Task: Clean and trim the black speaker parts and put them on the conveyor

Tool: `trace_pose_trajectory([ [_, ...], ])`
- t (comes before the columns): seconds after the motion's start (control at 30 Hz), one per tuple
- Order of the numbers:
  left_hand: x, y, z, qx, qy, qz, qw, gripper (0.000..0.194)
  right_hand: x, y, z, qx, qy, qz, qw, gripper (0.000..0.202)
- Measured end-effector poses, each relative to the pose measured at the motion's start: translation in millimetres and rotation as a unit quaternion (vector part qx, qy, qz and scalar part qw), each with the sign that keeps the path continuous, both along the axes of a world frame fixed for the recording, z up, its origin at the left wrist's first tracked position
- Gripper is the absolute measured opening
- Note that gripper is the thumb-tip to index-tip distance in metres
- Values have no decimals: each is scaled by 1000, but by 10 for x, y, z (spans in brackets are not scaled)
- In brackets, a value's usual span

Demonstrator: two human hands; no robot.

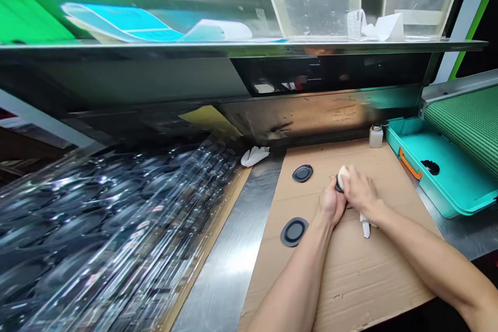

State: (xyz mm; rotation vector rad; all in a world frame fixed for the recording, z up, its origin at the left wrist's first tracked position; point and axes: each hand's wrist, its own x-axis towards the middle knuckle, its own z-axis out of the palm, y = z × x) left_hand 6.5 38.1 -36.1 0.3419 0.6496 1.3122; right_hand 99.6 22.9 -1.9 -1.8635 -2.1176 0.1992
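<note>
Above the cardboard sheet (pixel 342 275), my left hand (pixel 331 201) is closed round a dark round disc (pixel 339 183), which is mostly covered by my fingers. My right hand (pixel 360 189), slightly blurred, presses a cream-coloured pad (pixel 343 174) against that disc; whether the pad is sponge or cloth I cannot tell. Two similar dark round parts lie on the cardboard left of my hands: a smaller-looking disc (pixel 302 173) farther off and a ringed disc (pixel 294 232) beside my left forearm. Under my right wrist rests a crumpled white scrap (pixel 365 227).
Stacked clear plastic trays (pixel 116 238) with dark round parts fill the left. A small bottle (pixel 375 136) stands at the cardboard's far right corner. On the right, a teal bin (pixel 459 187) holds a black piece (pixel 430 167), beside a green conveyor belt (pixel 470 114). A metal shelf (pixel 233 51) crosses above.
</note>
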Motion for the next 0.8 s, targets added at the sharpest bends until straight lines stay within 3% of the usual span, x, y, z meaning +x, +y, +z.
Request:
trace_pose_trajectory([
  [0.1,-26,-4,14,-7,-15,-9,1000,44,-39,-4,-27,7,-6,33,999,32],
  [0.23,-76,7,31,-20,-15,27,999,39,204,138,-17,0,-18,-39,999,33],
  [0.37,-121,26,31,-14,-13,3,1000,40,522,204,83,-5,3,-61,998,35],
  [0.5,-161,45,30,-9,-19,8,1000,41,615,77,241,44,-27,-62,997,41],
  [0.57,-186,56,33,-12,-21,21,999,40,595,-6,289,-16,-42,-26,999,44],
  [0.67,-220,71,32,-13,-26,33,999,39,540,-85,276,-119,-75,81,987,35],
  [0.73,-227,74,28,-11,-28,33,999,37,507,-92,232,-102,-56,130,985,22],
  [0.8,-213,70,24,-5,-25,30,999,37,483,-70,183,-38,4,147,988,19],
])
